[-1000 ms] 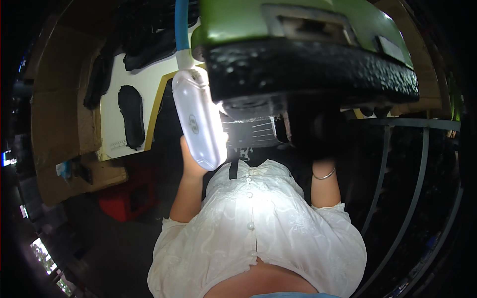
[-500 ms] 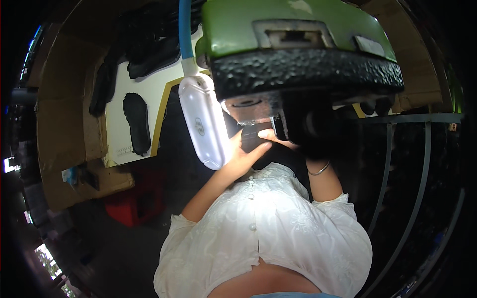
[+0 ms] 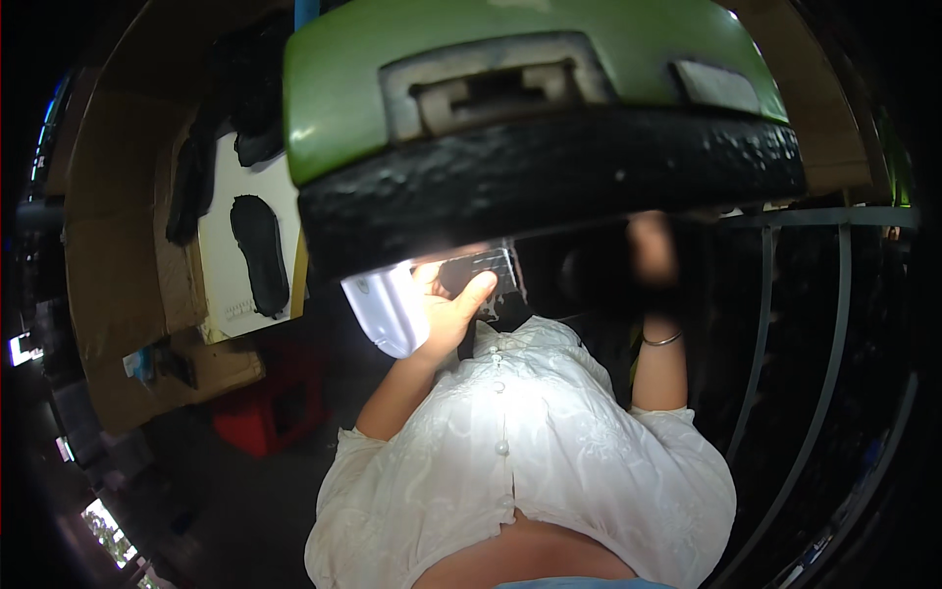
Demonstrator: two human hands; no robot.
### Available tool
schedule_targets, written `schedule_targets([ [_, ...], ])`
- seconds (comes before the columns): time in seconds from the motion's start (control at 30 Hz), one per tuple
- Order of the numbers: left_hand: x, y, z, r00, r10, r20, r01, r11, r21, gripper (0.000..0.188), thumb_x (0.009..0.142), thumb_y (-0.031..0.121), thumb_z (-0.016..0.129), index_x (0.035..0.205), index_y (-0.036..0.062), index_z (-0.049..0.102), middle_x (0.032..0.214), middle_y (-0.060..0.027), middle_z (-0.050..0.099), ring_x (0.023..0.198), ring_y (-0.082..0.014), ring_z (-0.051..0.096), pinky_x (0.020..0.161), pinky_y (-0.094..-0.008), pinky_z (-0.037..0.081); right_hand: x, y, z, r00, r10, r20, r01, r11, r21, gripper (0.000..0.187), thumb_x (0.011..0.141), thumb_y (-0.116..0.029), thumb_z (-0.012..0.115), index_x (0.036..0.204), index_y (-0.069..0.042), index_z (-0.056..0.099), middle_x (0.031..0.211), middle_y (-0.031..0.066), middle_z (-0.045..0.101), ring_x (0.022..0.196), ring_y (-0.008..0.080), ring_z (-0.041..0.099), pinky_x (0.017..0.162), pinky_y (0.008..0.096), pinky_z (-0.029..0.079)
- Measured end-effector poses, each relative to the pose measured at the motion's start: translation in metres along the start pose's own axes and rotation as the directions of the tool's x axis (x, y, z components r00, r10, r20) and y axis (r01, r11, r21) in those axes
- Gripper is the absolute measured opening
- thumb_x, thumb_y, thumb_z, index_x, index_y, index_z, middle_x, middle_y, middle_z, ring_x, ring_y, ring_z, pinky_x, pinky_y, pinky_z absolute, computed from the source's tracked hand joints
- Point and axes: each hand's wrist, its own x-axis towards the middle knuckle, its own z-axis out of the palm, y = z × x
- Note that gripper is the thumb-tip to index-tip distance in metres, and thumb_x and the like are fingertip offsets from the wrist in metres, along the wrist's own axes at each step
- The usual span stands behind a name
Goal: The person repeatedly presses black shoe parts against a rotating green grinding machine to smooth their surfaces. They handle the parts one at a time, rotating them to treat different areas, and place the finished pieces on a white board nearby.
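Note:
A big green machine head (image 3: 530,59) with a rough black underside (image 3: 549,187) fills the top of the view. Just below it my left hand (image 3: 449,306) grips a dark flat piece (image 3: 483,269), with the fingers curled over its edge. A bright white lamp (image 3: 385,306) glows right beside that hand. My right hand (image 3: 652,247) is raised under the machine's black edge. It is blurred and in shadow, so what it touches is hidden. A bangle (image 3: 663,340) circles its wrist. My white buttoned blouse (image 3: 520,461) covers the lower middle.
A white board (image 3: 228,285) with black sole-shaped pieces (image 3: 259,253) stands at the left, beside cardboard panels (image 3: 118,245). A red stool (image 3: 267,412) sits on the dark floor below. Curved metal bars (image 3: 763,324) run down the right side.
The machine head now looms larger and lower in the view. My left hand stays on the dark piece by the lamp. My right hand has lifted toward the machine's underside.

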Motion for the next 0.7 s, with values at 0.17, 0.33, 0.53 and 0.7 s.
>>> schedule_targets([
  [0.17,-0.005,-0.024,-0.034,0.981,0.189,-0.045,-0.179,0.969,0.172,0.039,0.073,-0.003,0.065,0.110,-0.0018,0.051,0.103,-0.0078,0.057,0.094,-0.0161,0.057,0.086,-0.0291,0.044,0.023,-0.029,0.035,0.990,-0.143,0.013,0.141,0.987,0.073,0.033,0.066,0.006,0.070,0.098,0.005,0.061,0.087,0.0086,0.064,0.078,0.0118,0.061,0.072,0.0236,0.050],
  [0.33,-0.020,-0.035,-0.076,0.997,0.055,-0.054,-0.059,0.995,-0.076,0.046,0.074,-0.003,0.063,0.117,-0.0017,0.047,0.107,-0.0069,0.055,0.096,-0.0156,0.055,0.088,-0.0289,0.043,0.035,-0.024,0.074,0.976,-0.201,0.084,0.191,0.975,0.113,0.045,0.068,0.004,0.071,0.109,0.005,0.055,0.092,0.0096,0.064,0.086,0.0141,0.062,0.078,0.0269,0.051],
  [0.53,-0.016,-0.064,-0.086,0.986,-0.032,0.161,0.004,0.985,0.171,0.039,0.077,0.002,0.068,0.113,-0.0028,0.052,0.102,-0.0061,0.058,0.091,-0.0159,0.057,0.083,-0.0291,0.046,0.043,-0.028,0.103,0.968,-0.238,0.080,0.234,0.970,0.062,0.065,0.066,0.003,0.074,0.123,0.002,0.043,0.106,0.0081,0.059,0.093,0.0128,0.059,0.081,0.0274,0.051],
  [0.7,0.000,-0.039,-0.019,0.856,-0.355,0.376,0.125,0.848,0.514,0.042,0.078,0.030,0.069,0.101,-0.0036,0.060,0.086,-0.0135,0.065,0.076,-0.0236,0.062,0.069,-0.0343,0.047,0.047,-0.021,0.107,0.943,-0.325,0.064,0.324,0.946,0.026,0.071,0.066,0.000,0.075,0.127,0.000,0.039,0.105,0.0073,0.058,0.093,0.0134,0.059,0.079,0.0276,0.051],
])
